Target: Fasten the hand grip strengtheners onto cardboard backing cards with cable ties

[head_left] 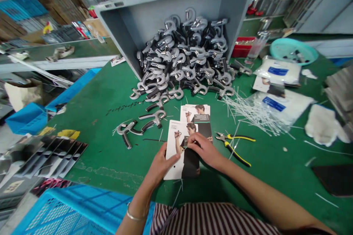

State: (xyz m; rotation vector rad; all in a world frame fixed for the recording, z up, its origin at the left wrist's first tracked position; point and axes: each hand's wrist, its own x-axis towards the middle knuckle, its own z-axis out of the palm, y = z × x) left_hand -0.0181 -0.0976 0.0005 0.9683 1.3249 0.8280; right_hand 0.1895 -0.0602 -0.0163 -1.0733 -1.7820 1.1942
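Observation:
A printed packaging card [172, 167] with a white and a black half lies before me at the table's front edge. My left hand [162, 163] grips its left edge, thumb on top and fingers underneath. Over the card's middle, the fingers of my right hand [202, 148] are bent together in a pinch; what they hold is too small or hidden to make out. Just behind lies a stack of similar cards [202, 110]. Yellow-black cutting pliers [234, 145] rest to the right. Several grey-and-black hand grip exercisers [128, 132] lie behind and left of the cards.
A grey crate [118, 25] on its side spills many hand grips [179, 58] onto the green table [91, 132]. White cable ties [256, 114], plastic bags [292, 106], a glove [321, 125] and a phone [335, 180] are at right. A blue basket [63, 213] stands front left.

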